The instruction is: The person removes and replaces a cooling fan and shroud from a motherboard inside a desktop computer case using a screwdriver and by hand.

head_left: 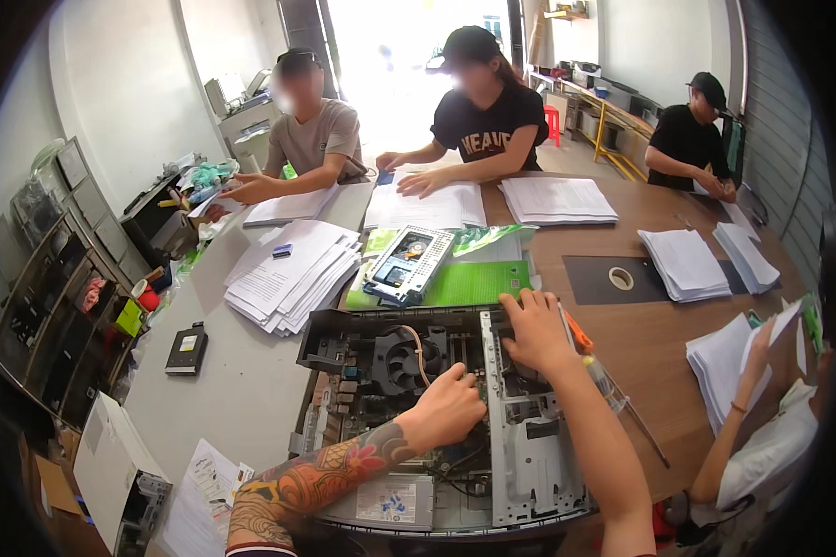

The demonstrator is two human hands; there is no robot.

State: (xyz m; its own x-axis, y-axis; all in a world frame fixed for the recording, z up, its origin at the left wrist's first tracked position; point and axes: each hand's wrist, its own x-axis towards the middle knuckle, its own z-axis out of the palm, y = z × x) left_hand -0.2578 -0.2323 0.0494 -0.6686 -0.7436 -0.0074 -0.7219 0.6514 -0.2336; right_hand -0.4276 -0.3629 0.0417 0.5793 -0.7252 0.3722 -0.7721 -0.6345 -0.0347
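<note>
An opened desktop computer case [520, 497] lies flat in front of me, its insides bare. My left hand [444, 406] reaches into the middle of it with the fingers closed, beside the metal rail; what they pinch is hidden. At the far right rim, my right hand [537, 332] grips the case with fingers bent over the edge. A black cooling fan [399, 362] with a pale cable sits left of my left hand's fingers. Small blue screws lie on the power supply [385, 501] at the near left. A screwdriver [636, 418] rests right of the case, near an orange-handled tool [580, 334].
Beyond the case, a drive in a metal caddy [409, 265] rests on a green package [478, 283]. A black optical drive [188, 351] lies left. Paper stacks [293, 274] and a tape roll [620, 278] stand farther off. Several people sit around the table, one [762, 446] close at right.
</note>
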